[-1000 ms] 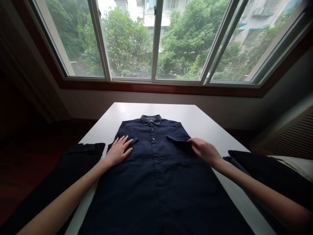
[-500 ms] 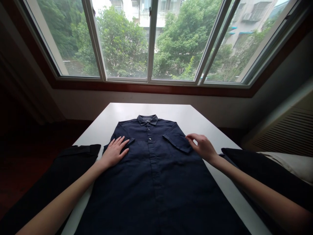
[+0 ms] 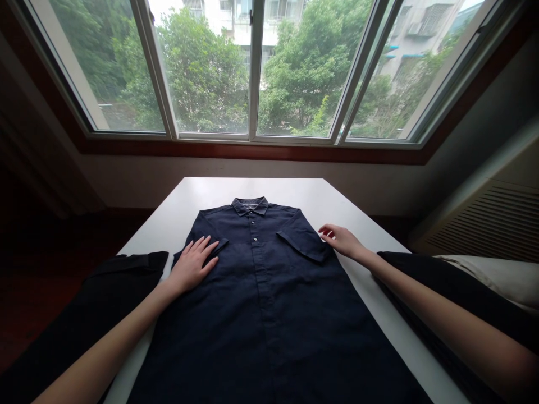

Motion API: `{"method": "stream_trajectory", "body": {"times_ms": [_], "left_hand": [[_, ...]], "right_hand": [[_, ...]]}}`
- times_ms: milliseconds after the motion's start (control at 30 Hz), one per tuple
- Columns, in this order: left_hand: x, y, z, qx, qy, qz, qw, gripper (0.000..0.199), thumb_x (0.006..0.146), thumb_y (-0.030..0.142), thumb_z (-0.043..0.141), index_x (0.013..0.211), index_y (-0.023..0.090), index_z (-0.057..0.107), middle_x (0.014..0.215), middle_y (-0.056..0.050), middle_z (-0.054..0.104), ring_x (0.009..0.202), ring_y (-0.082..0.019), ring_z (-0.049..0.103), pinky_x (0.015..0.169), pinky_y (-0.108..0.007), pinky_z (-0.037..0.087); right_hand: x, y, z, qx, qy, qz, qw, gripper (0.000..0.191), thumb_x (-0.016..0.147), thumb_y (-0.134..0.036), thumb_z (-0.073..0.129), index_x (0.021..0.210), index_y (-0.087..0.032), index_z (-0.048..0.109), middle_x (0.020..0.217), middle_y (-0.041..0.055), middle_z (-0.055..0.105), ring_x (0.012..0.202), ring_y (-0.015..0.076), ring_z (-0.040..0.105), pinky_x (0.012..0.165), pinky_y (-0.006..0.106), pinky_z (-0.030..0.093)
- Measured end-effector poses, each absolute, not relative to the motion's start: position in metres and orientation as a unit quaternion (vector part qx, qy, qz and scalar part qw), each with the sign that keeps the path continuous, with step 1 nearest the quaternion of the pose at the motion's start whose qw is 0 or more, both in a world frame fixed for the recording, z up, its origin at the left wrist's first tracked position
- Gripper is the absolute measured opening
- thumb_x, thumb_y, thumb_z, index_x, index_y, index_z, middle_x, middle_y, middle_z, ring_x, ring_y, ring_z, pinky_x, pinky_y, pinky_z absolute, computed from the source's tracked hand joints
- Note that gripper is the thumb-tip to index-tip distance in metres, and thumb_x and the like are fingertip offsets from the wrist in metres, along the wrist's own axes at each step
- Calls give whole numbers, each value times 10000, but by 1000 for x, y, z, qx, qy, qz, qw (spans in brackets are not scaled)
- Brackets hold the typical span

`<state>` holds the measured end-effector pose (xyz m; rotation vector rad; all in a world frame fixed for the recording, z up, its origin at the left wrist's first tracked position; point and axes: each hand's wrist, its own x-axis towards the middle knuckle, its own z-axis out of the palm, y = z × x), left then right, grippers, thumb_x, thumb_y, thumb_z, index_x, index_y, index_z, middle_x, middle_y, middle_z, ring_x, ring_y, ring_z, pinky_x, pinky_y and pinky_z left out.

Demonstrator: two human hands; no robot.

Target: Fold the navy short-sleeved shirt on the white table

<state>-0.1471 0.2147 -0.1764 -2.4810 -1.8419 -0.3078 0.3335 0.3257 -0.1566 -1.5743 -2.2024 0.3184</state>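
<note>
A dark navy short-sleeved shirt [image 3: 261, 292] lies front up and spread out, with its collar [image 3: 250, 206] at the far end and buttons down the middle. Both sleeves are folded inward over the chest. My left hand [image 3: 196, 264] rests flat on the left sleeve, fingers spread, and partly covers it. At the outer edge of the right sleeve [image 3: 305, 246] is my right hand [image 3: 343, 241], its fingers loosely curved and apart with nothing seen between them. Whether its fingertips touch the cloth is hard to tell.
The white table [image 3: 295, 191] carries the shirt. Black folded clothing [image 3: 126, 280] lies along the left side. More dark clothing [image 3: 455, 292] and a pale cloth [image 3: 501, 278] are at the right. Beyond the table stand a wall and a window [image 3: 252, 73]; a slatted unit [image 3: 501, 219] is at right.
My right hand's fingers have loosened from the right sleeve's edge and the hand has shifted slightly outward. The left hand stays on the shirt. The whole view has shifted slightly.
</note>
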Motion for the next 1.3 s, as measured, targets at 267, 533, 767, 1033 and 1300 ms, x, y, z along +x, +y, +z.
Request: {"method": "stream_trajectory", "body": {"times_ms": [267, 533, 767, 1033, 1300], "left_hand": [[-147, 215, -178, -798, -592, -108, 20, 530, 976, 494, 364, 1449, 262, 419, 1547, -73, 354, 1444, -256, 280, 1175, -498, 222], [-148, 215, -179, -799, -590, -109, 21, 535, 976, 500, 363, 1449, 259, 421, 1544, -80, 358, 1439, -263, 292, 1171, -505, 227], [-147, 215, -179, -798, -592, -108, 21, 534, 975, 490, 362, 1451, 256, 418, 1544, -81, 357, 1437, -260, 295, 1171, -501, 228], [-148, 215, -179, -798, -593, -102, 23, 543, 978, 499, 345, 1457, 252, 409, 1548, -81, 351, 1442, -256, 285, 1175, -495, 216], [-147, 215, -181, -796, -594, -117, 21, 529, 972, 513, 354, 1442, 280, 427, 1546, -60, 360, 1437, -253, 295, 1174, -481, 222]], "right_hand": [[348, 314, -154, -556, -781, 193, 209, 209, 772, -279, 566, 940, -201, 661, 823, 49, 716, 785, 205, 669, 735, 318, 520], [350, 312, -154, -600, -747, 210, 195, 208, 713, -225, 560, 896, -176, 646, 786, 54, 712, 700, 196, 658, 633, 280, 498], [344, 312, -151, -634, -741, 150, 164, 207, 732, -183, 513, 864, -168, 672, 777, 59, 703, 707, 196, 648, 642, 281, 484], [318, 301, -145, -482, -857, 100, 153, 231, 801, -166, 473, 927, -208, 662, 1004, 63, 662, 922, 205, 626, 832, 327, 495], [319, 300, -148, -508, -849, 104, 104, 226, 815, -201, 513, 1001, -208, 641, 1084, 88, 622, 972, 216, 623, 885, 341, 486]]}}
